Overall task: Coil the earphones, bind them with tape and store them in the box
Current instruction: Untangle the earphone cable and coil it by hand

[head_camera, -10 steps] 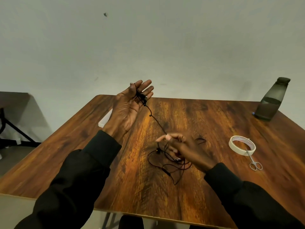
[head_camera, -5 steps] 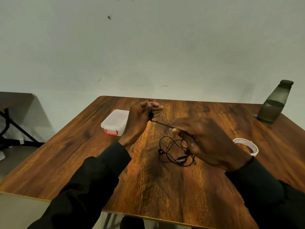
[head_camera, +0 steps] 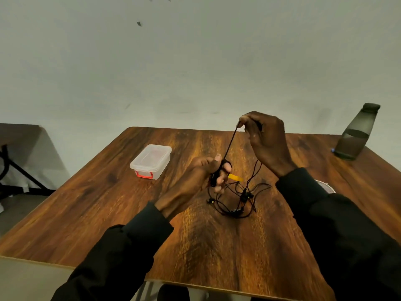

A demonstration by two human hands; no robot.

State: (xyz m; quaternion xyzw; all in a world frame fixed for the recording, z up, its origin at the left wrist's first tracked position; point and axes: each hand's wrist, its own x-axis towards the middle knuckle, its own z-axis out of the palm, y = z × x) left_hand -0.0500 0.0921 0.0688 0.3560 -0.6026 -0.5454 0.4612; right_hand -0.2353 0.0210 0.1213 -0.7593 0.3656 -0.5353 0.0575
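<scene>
- Table (head_camera: 217,246): wood; both forearms in dark sleeves reach over its near edge.
- Earphones (head_camera: 236,211): black; most of the cord lies in a loose tangle on the table, centre-right, betw. the two hands.
- L hand (head_camera: 201,177): low over the table, fingers curled, cord looped round them and gripped w/ the thumb.
- Tape (head_camera: 325,186): only a sliver shows, behind the R sleeve.
- Box (head_camera: 152,160): clear, lid on, red latch; left of the L hand, well apart from the cord.
- R hand (head_camera: 267,144): raised, thumb and fingers pinch the cord; a taut run goes down to the L hand.
- Bottle (head_camera: 355,133): dark, upright, far R corner.
</scene>
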